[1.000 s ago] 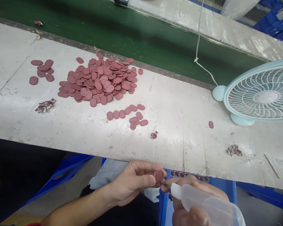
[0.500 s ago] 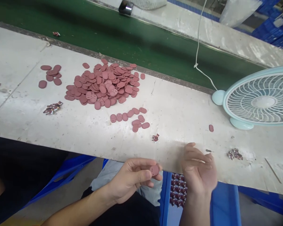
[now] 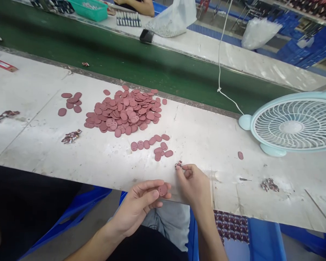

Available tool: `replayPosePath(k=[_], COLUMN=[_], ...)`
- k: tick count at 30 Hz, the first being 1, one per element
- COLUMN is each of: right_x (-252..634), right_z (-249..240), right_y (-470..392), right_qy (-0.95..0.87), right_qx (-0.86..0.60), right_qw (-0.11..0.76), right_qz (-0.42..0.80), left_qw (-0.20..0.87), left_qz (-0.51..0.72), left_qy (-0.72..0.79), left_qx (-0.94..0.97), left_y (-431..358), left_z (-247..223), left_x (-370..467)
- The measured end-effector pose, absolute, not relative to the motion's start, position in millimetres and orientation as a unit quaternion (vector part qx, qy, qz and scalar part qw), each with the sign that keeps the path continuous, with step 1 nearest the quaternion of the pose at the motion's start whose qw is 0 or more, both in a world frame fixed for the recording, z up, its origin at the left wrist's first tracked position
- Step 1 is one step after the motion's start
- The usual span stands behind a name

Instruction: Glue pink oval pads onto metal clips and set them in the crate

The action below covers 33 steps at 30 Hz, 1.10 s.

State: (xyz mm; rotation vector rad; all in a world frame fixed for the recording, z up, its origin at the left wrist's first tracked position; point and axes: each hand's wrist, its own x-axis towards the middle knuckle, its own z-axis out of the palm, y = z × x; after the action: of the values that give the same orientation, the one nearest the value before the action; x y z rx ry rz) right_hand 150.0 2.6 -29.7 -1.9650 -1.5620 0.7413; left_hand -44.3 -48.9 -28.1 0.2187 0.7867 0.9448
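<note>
Dull-red oval disc [image 3: 162, 190] clamped by left hand [image 3: 138, 203] | jagged brown-white figurine [image 3: 179, 164] nearside of dull-red disc heap [image 3: 126, 110] touched by right hand [image 3: 195, 184], clamp unclear

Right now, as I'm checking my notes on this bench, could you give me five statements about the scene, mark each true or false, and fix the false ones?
1. The left hand holds a reddish-brown disc. True.
2. The right hand is resting on the pale blue fan. False: its fingertips are at a small dark-red piece, well away from the fan.
3. A blue bin below the table edge holds rows of small dark-red pieces. True.
4. The large pile of discs sits inside that bin. False: it lies on the pale table.
5. The fan is at the right side of the picture. True.
</note>
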Motion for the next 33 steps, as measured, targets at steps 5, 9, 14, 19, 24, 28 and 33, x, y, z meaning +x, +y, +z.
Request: replayPosePath(k=[5, 9, 14, 19, 24, 28, 33], right_x=[150, 155, 155, 147, 144, 146, 150], right_z=[-35, -23, -5, 7, 9, 11, 18], right_y=[18, -4, -42, -56, -53, -50, -47], right_qy=[-0.584, -0.557, -0.444, -0.44, -0.425, -0.433, -0.478], right_qx=[-0.71, -0.683, -0.546, -0.53, -0.546, -0.551, -0.554], right_qw=[0.267, 0.294, 0.411, 0.414, 0.398, 0.384, 0.345], right_qz=[0.289, 0.37, 0.579, 0.596, 0.602, 0.6, 0.588], left_qw=[0.808, 0.798, 0.786, 0.778, 0.782, 0.775, 0.772], left_qz=[0.443, 0.451, 0.453, 0.472, 0.464, 0.464, 0.441], left_qy=[0.37, 0.382, 0.392, 0.359, 0.35, 0.361, 0.379], left_qx=[0.114, 0.118, 0.153, 0.205, 0.225, 0.233, 0.257], left_y=[-50, -48, -48, -48, -49, -50, -49], left_z=[-29, -32, -32, -32, -35, -37, -36], left_x=[-44, -45, -41, -35, -33, -34, -34])
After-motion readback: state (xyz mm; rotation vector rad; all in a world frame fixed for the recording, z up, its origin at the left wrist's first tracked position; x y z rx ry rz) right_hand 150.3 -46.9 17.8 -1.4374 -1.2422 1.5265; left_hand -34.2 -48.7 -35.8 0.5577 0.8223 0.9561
